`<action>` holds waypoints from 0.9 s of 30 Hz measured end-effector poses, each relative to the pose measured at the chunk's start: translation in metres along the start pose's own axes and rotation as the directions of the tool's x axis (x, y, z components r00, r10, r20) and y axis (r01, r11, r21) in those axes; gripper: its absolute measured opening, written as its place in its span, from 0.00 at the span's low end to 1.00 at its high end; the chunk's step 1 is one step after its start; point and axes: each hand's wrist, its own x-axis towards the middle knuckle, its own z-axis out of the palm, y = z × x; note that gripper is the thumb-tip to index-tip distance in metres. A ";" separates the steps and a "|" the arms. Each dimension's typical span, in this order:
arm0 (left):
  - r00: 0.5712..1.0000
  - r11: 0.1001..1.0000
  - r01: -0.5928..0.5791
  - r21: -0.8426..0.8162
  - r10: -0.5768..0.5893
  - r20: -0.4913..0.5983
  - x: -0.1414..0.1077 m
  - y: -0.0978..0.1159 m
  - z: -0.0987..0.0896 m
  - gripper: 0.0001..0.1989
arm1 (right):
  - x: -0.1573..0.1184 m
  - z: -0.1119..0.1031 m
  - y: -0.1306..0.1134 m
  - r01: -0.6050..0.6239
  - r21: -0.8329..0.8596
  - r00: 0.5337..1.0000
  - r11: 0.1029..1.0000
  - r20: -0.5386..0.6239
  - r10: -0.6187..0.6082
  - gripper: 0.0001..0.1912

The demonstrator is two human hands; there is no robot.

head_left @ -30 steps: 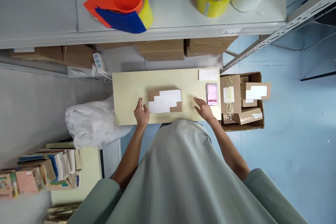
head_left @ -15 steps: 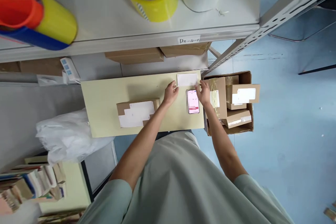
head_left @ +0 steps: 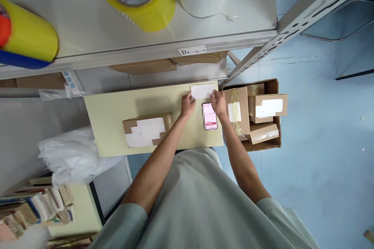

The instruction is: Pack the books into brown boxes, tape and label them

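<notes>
Closest in, a grey-green shirt (head_left: 201, 202) fills the bottom of my feed, with both bare forearms (head_left: 156, 165) stretched forward over a pale yellow table (head_left: 106, 124). On the table's nearer part I have a labelled parcel (head_left: 146, 131) lying beside the left forearm, which partly covers its near right corner, and a phone (head_left: 210, 116), screen lit, just beside the right hand (head_left: 218, 102). A little farther, near the table's back right corner, lies a white card (head_left: 202, 91). The left hand (head_left: 188, 105) meets its left end, fingers drawn narrow at the edge; the right one meets the opposite end in the same way. From here I can't tell whether either truly pinches the card or only touches it. Right of the table I see an open carton (head_left: 279, 130) packed with brown parcels; off to the left, a white plastic bag (head_left: 67, 155). Past the back edge, brown boxes (head_left: 146, 67) show below a grey shelf (head_left: 84, 19), and up there I make out a yellow tape roll (head_left: 159, 9) beside white rolls (head_left: 201, 4).
</notes>
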 end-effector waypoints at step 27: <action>0.991 0.992 0.115 -0.050 -0.118 -0.066 -0.005 0.025 -0.018 0.10 | -0.010 -0.018 -0.063 0.013 -0.055 0.974 0.998 -0.225 -0.025 0.23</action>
